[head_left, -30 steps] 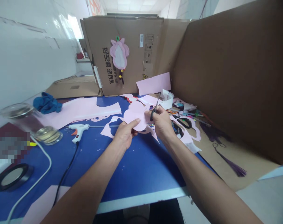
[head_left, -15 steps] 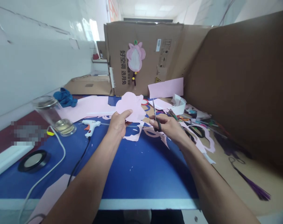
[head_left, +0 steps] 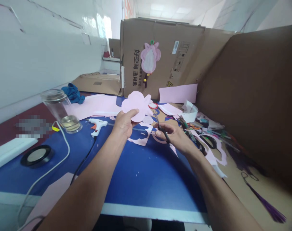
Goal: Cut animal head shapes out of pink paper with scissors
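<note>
Between thumb and fingers, my left hand (head_left: 124, 124) grips a pink paper cutout (head_left: 134, 104) with a rounded, lobed outline, raised above the table. My right hand (head_left: 173, 134) is closed around a pair of dark-handled scissors (head_left: 163, 131). Their narrow blades point up and away, just right of the cutout and apart from it. Below both hands lie pink paper offcuts (head_left: 144, 140) with curved edges. A similar pink paper figure (head_left: 149, 61) with a pale centre and a green top hangs on the cardboard behind.
At left are a white glue gun (head_left: 98, 126), a glass jar (head_left: 70, 120), black tape (head_left: 37, 156), a white cable (head_left: 68, 149) and a blue cloth (head_left: 73, 93). Scraps and tools pile up at right, near a purple tassel (head_left: 268, 207). Cardboard walls (head_left: 256, 80) stand behind and right.
The view has shifted, so the scene sits further right. My right hand with the scissors has dropped slightly from the cutout, and the cutout has turned a little in my left hand.
</note>
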